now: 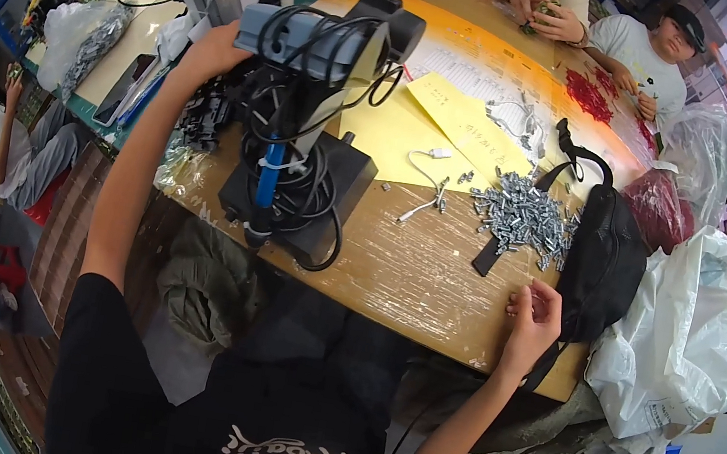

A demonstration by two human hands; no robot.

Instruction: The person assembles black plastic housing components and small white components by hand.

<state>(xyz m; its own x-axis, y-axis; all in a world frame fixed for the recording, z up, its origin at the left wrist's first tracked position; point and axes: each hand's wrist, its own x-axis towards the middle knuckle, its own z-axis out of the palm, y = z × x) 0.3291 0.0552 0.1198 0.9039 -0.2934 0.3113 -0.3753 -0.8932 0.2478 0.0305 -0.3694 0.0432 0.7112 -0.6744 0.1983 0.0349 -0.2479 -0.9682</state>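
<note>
My left hand reaches up to the left side of a grey box-shaped device wound with black cables. Its fingers are hidden behind that device, so their grip does not show. The device sits on an upright stand with a dark base and a blue tube hanging at its front. At the table's near right edge, my right hand is loosely curled, fingers apart, with nothing seen in it. Close to it are a pile of small metal parts, a black flat strip and a black bag.
A short white cable lies on the wooden table near yellow paper sheets. A white plastic bag stands at the right. Across the table, two people handle small parts beside red pieces. Another person sits far left.
</note>
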